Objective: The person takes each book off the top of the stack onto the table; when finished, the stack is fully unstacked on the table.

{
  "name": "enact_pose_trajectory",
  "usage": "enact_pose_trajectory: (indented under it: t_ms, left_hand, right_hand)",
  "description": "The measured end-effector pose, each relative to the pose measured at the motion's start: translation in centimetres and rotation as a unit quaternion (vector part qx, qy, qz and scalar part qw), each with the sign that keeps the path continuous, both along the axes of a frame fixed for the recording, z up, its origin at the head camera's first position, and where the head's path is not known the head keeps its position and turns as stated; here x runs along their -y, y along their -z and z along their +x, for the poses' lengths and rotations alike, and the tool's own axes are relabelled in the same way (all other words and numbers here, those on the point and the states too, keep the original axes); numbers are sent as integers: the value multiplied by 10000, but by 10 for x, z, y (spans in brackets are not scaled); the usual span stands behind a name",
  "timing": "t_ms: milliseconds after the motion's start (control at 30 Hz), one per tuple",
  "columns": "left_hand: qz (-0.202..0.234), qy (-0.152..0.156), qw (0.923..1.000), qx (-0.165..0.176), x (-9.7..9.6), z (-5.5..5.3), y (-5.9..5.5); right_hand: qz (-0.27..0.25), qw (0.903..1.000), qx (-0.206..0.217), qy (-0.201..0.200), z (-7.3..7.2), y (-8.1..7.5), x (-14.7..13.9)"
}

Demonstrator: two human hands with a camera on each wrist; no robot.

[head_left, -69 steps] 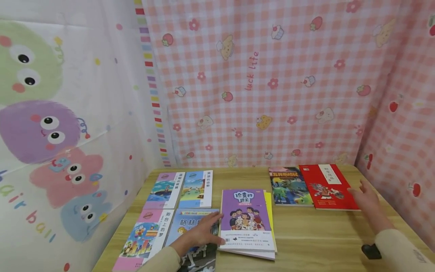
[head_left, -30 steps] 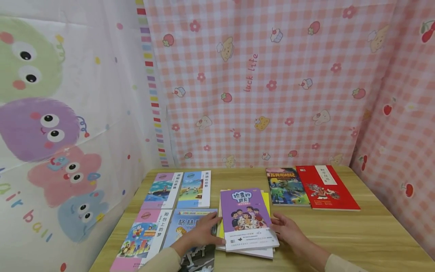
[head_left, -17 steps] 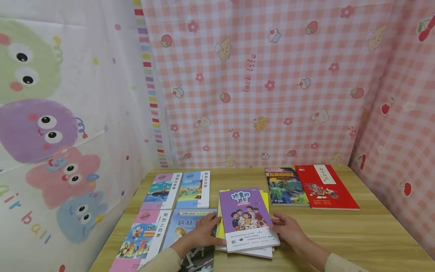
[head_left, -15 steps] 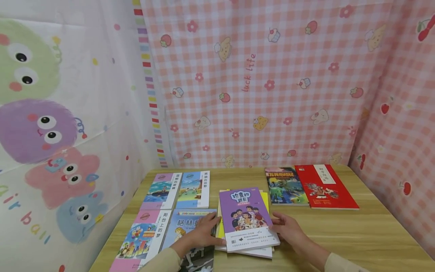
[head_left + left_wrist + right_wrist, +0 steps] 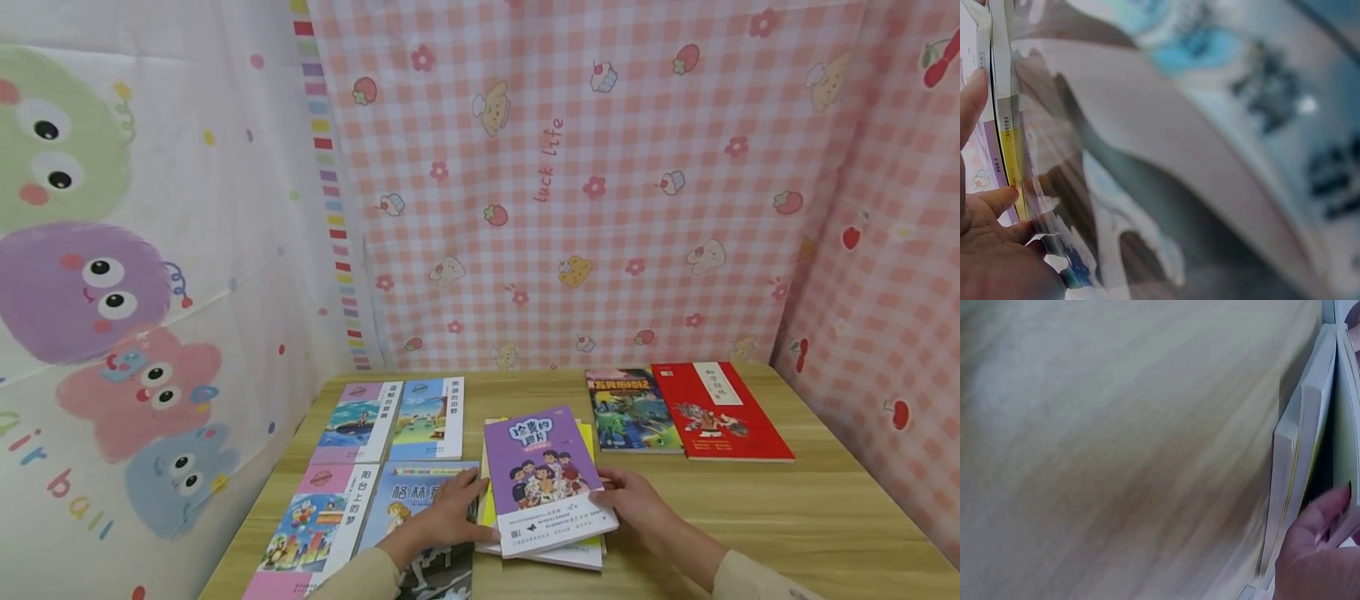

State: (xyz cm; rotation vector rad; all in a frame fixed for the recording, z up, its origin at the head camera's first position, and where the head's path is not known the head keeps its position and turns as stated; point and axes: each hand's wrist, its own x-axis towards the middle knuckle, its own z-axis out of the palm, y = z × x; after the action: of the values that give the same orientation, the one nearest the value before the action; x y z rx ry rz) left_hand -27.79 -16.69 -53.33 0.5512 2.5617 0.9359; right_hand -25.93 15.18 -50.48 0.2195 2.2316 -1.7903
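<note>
A purple book (image 5: pixel 551 479) with a white lower band lies turned a little on top of a small stack. My right hand (image 5: pixel 641 508) pinches its right edge. That edge is raised off the books beneath (image 5: pixel 1307 425), and a dark gap shows in the right wrist view. A yellow-covered book (image 5: pixel 587 442) sticks out below it. My left hand (image 5: pixel 448 510) lies over a blue book (image 5: pixel 397 492), its fingertips touching the spine side of the stack. In the left wrist view, fingers (image 5: pixel 997 200) touch a yellow and white spine (image 5: pixel 1009 134).
Two pink-edged books (image 5: pixel 352 421) (image 5: pixel 311 521) and a blue-edged one (image 5: pixel 427 417) lie at the left of the wooden table (image 5: pixel 750 517). A dinosaur-cover book (image 5: pixel 633 408) and a red book (image 5: pixel 720 412) lie back right. Patterned curtains (image 5: pixel 600 225) stand behind.
My right hand has come from near the red book to the purple book, which has turned on the stack. Just now its right edge rises. My left hand has stayed put.
</note>
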Motion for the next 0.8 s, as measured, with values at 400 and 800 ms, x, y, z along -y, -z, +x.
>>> enact_pose_trajectory:
  t_ms: [400, 800]
  left_hand:
    - [-97, 200, 9996, 198, 0, 9, -21]
    - [-146, 320, 9991, 224, 1, 9, -28]
  right_hand:
    - [-807, 9966, 157, -59, 3, 2, 0]
    - [-1047, 9913, 429, -674, 13, 2, -13]
